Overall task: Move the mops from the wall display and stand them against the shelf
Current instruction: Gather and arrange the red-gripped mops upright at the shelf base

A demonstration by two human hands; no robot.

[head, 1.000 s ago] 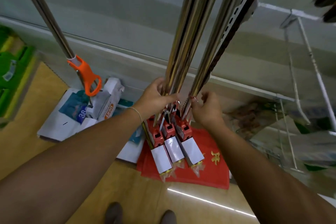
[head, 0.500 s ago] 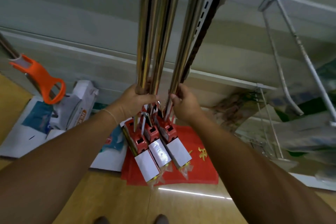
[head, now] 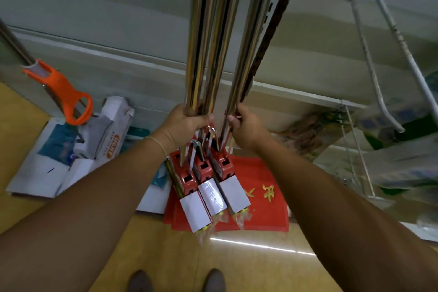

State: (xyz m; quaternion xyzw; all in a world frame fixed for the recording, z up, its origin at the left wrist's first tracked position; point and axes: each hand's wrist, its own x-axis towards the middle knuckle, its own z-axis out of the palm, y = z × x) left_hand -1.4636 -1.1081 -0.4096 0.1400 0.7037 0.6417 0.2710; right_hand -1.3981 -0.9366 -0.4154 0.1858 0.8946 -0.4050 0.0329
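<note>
Three mops with shiny metal poles (head: 213, 38) stand upright in front of me, their red heads (head: 203, 170) with white wrapped ends (head: 212, 199) pointing down towards the floor. My left hand (head: 183, 124) grips the two left poles low down, just above the heads. My right hand (head: 246, 125) grips the right pole (head: 246, 54) at the same height. Behind that pole runs a slotted shelf upright (head: 276, 21). A fourth mop with an orange handle part (head: 64, 92) leans at the left against the wall.
White boxes and packets (head: 78, 147) lie on the wooden floor at the left. Red mats (head: 263, 199) lie under the mop heads. Wire hooks (head: 372, 54) stick out of the shelf at the right, over packaged goods. My shoes (head: 177, 281) show at the bottom edge.
The three mops and both hands have stayed together while the view swung right; the orange-handled mop slid towards the left edge. Both grips hold as before.
</note>
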